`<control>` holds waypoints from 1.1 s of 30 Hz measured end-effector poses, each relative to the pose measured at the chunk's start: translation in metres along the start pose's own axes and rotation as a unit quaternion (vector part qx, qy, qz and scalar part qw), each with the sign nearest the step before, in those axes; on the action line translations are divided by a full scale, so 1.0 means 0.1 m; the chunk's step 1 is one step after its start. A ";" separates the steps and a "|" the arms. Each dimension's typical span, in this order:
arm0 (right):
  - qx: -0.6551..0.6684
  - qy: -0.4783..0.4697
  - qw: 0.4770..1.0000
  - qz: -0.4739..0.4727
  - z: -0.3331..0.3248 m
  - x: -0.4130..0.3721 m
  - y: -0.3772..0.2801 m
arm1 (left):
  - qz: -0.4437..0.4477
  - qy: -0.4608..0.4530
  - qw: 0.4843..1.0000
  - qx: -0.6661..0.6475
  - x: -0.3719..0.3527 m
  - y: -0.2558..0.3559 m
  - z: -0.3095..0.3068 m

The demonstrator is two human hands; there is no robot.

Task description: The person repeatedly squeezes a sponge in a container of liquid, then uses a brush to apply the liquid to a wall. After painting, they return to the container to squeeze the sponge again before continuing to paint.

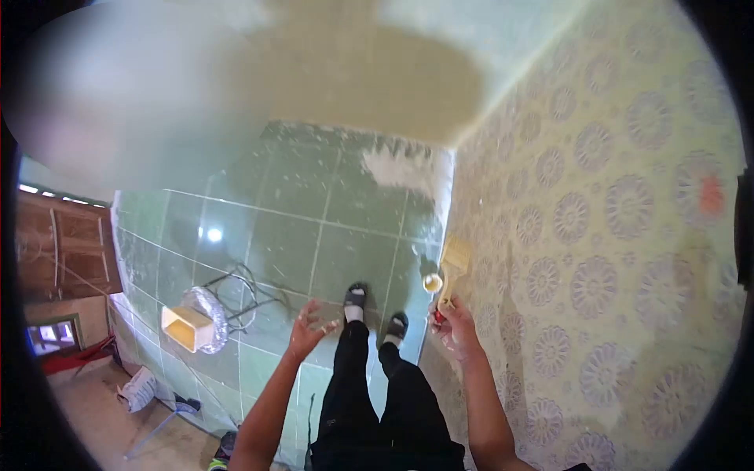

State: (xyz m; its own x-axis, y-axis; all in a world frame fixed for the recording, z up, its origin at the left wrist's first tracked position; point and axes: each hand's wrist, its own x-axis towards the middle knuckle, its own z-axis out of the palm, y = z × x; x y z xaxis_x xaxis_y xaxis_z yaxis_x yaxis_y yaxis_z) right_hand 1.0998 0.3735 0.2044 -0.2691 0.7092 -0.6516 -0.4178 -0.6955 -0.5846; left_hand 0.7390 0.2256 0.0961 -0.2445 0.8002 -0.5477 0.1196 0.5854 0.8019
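My right hand [457, 328] is closed around the handle of a wide yellow-coated paintbrush [455, 257]. The bristles point away from me, close beside the patterned wall [593, 224]. A bit of red shows at the fingers. Just left of the brush, a small white cup [432, 282] with a yellowish inside appears over the floor's edge. My left hand [310, 330] hangs over the tiles with fingers spread and nothing in it. Pale smears mark its fingertips.
On the left, a container of yellow paint [184, 331] rests on a round stool [224, 302] with metal legs. Green floor tiles [290, 235] carry white spatter. Brown wooden doors [67, 251] stand far left, near a white bag [140, 390].
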 end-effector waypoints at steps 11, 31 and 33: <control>-0.077 -0.207 0.974 0.046 1.11 -1.04 -0.53 | 0.020 0.217 0.952 -0.216 -2.84 0.18 -0.70; -0.244 -0.088 0.965 -0.033 2.57 -1.93 1.42 | 0.097 0.464 0.798 -0.371 -5.99 -1.47 -2.40; -0.250 -0.104 0.962 -0.031 2.78 -1.95 1.67 | 0.088 0.486 0.781 -0.381 -6.26 -1.71 -2.51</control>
State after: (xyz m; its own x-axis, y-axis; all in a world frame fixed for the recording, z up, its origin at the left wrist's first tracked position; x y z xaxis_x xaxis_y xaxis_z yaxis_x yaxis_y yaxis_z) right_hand 0.8415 0.1504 0.3682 -0.4461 0.7223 -0.5284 0.0176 -0.5832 -0.8121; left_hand 0.6296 -0.4083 0.3615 -0.9485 0.1650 -0.2706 -0.2844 -0.0665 0.9564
